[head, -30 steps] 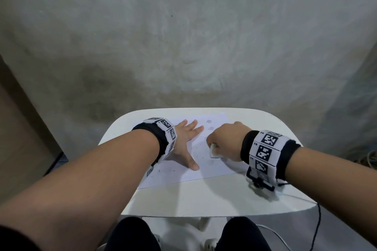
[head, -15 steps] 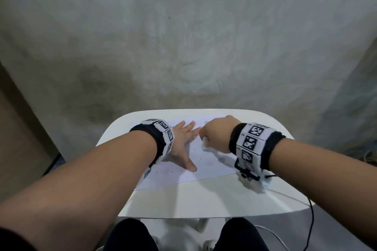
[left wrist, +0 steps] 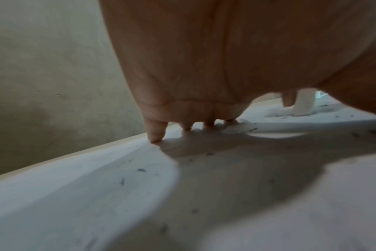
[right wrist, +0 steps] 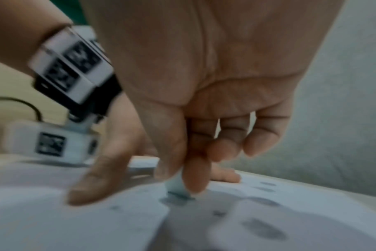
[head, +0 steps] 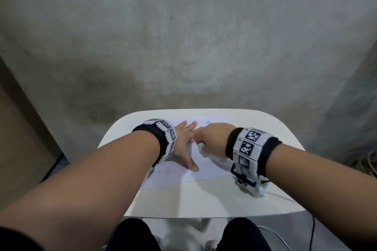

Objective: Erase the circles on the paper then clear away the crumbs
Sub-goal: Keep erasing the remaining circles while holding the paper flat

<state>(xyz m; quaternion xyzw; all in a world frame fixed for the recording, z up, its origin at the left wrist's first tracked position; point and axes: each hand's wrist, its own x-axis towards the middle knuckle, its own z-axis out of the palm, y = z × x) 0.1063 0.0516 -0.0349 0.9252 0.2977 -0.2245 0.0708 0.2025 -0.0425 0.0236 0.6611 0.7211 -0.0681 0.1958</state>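
Erasing step: right hand (right wrist: 204, 95) pinches the eraser (right wrist: 176, 186) mid-frame; left hand (head: 183, 149) lies flat on the paper (head: 212, 171). Next, probably the remaining circles (right wrist: 264, 229).

Bare table (head: 204, 199) near edge beyond the paper (head: 212, 171); left hand (head: 183, 144) spread across the sheet's middle.

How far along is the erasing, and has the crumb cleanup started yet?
Midway. The right hand pinches the eraser on a smudged mark; the left hand lies flat, pressing on the paper. Grey circles remain nearby and toward the far edge. Dark crumbs lie scattered on the sheet, so clearing looks not yet begun.
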